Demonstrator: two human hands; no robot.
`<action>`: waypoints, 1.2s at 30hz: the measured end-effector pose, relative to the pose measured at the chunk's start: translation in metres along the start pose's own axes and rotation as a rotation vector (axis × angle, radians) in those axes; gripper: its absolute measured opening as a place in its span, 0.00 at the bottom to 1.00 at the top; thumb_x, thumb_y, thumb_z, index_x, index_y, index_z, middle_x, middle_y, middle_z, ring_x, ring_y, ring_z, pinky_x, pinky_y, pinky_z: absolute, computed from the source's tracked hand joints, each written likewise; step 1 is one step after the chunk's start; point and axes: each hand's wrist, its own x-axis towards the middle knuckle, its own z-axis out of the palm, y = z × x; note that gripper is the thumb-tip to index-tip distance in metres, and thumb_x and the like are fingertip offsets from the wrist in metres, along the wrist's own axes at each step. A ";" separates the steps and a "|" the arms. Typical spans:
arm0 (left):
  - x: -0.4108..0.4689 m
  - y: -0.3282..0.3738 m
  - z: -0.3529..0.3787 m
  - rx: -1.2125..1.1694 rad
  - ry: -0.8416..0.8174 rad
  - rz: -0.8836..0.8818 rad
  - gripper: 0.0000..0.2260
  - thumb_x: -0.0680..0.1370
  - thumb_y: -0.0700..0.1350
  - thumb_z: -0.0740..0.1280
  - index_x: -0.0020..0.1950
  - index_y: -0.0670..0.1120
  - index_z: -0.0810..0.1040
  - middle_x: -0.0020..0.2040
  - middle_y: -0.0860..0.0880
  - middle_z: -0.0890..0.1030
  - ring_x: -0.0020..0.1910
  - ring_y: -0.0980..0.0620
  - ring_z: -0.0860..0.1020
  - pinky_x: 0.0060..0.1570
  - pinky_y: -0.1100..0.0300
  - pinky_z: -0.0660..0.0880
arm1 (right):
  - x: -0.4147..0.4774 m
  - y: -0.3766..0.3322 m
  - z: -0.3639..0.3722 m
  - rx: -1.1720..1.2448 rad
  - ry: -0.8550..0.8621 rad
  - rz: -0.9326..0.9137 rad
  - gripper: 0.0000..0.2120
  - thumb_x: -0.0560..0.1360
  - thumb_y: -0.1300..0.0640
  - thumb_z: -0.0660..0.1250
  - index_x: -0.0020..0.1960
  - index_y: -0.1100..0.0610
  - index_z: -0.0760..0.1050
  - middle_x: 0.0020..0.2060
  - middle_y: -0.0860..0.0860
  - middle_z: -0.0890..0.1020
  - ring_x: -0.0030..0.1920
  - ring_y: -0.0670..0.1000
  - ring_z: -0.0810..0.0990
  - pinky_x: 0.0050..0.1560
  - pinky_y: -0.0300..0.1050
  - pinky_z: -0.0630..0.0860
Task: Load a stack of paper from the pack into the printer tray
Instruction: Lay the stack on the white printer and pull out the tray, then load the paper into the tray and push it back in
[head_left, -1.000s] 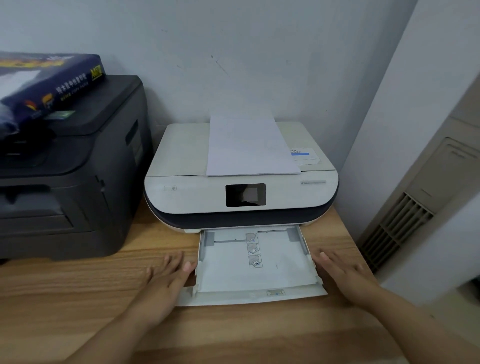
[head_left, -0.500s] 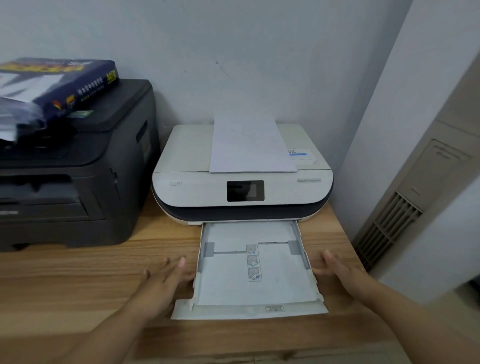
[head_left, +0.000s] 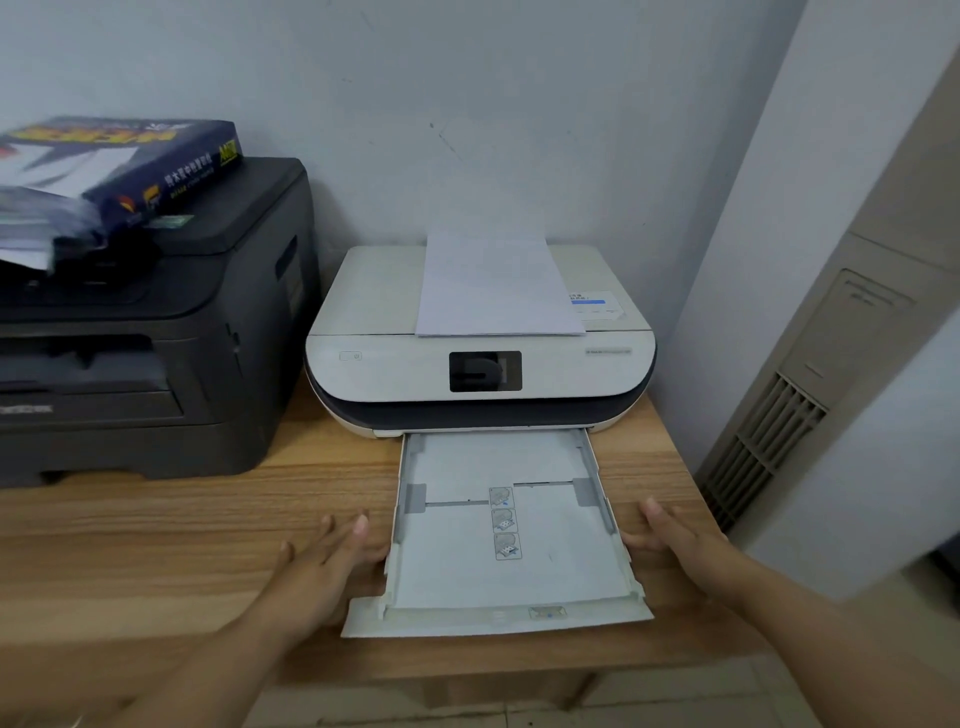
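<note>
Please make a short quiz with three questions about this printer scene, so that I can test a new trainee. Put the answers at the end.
1. True or false: the tray of the white printer is pushed fully in.
2. Where does the paper pack lie? A) on the black printer B) in the tray C) on the white printer
3. Fill the gap: the left hand and the right hand lie with straight fingers at the two sides of the ____.

Key: 1 false, the tray stands drawn out over the table; 2 A; 3 tray.
</note>
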 end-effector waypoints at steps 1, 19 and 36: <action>-0.001 0.002 0.000 0.004 -0.003 0.008 0.35 0.74 0.68 0.35 0.66 0.57 0.72 0.76 0.57 0.58 0.76 0.58 0.46 0.72 0.51 0.32 | -0.004 -0.004 -0.001 -0.010 -0.013 -0.013 0.40 0.53 0.15 0.39 0.51 0.28 0.77 0.74 0.42 0.62 0.76 0.53 0.52 0.75 0.59 0.44; -0.006 0.009 -0.005 -0.016 -0.009 -0.022 0.34 0.74 0.67 0.39 0.70 0.52 0.69 0.76 0.55 0.59 0.76 0.58 0.46 0.72 0.52 0.33 | -0.009 -0.008 -0.007 -0.028 -0.111 -0.025 0.39 0.50 0.14 0.41 0.43 0.29 0.80 0.76 0.42 0.57 0.76 0.56 0.51 0.75 0.62 0.47; 0.029 0.112 -0.117 0.418 0.436 0.232 0.23 0.79 0.58 0.53 0.72 0.52 0.67 0.72 0.53 0.68 0.70 0.54 0.67 0.68 0.58 0.64 | -0.032 -0.149 -0.086 -0.103 0.217 -0.272 0.25 0.81 0.48 0.52 0.76 0.54 0.55 0.75 0.53 0.63 0.74 0.55 0.61 0.74 0.52 0.58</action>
